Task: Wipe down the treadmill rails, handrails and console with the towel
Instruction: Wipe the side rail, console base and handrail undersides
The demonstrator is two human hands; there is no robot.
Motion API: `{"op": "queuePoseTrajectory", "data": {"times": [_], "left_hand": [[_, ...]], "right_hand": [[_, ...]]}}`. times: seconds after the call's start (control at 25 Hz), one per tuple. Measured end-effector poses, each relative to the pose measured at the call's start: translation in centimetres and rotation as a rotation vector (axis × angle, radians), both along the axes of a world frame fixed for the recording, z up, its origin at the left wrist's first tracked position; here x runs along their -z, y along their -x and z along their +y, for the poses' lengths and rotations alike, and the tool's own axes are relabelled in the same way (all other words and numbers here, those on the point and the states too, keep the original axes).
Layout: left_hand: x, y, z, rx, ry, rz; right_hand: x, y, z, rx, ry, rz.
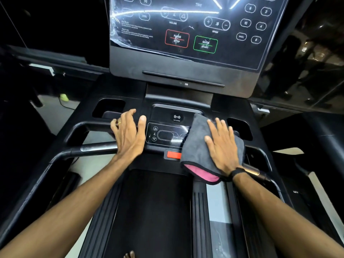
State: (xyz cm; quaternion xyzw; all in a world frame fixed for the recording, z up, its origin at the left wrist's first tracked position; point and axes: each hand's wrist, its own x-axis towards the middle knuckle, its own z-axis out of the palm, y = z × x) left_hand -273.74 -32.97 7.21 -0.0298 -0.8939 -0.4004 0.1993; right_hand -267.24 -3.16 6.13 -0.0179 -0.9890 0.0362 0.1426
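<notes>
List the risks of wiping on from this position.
1. The right hand presses the towel flat over the lower control panel; a firm stroke might trigger a touch key.
2. The towel's edge lies against the red stop tab and could snag or pull it.
3. The left hand rests spread beside the panel and may touch the arrow keys.

The treadmill's lower console deck (pixel 130 101) carries everything here. A folded grey towel (pixel 197 146) with a pink underside lies on its right part, under the flat right hand (pixel 222 146), covering the right end of the small control panel (pixel 165 135). The left hand (pixel 128 135) rests with spread fingers on the deck just left of that panel. Between the 2 hands, nearer the wrists, sits a red stop tab (pixel 174 155).
</notes>
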Motion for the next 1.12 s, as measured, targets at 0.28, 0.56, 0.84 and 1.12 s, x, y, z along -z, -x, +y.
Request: {"op": "queuePoseTrajectory", "data": {"times": [0.28,0.56,0.84,1.12], "left_hand": [[1.2,-0.8,-1.8,-0.047,0.019,-0.016],[3.5,-3.4,-7.1,-0.148,0.044,0.094],[4.4,-4.8,-10.7,-0.278,0.037,0.125],[3.8,-5.5,-14.3,-0.342,0.005,0.138]], "right_hand": [[-0.3,1.0,-4.0,-0.067,-0.06,0.057],[-0.6,4.9,-13.8,-0.255,-0.154,0.037],[-0.4,6.9,-21.8,-0.545,-0.311,-0.053],[1.6,6.6,-24.5,-0.627,-0.329,-0.082]]}}
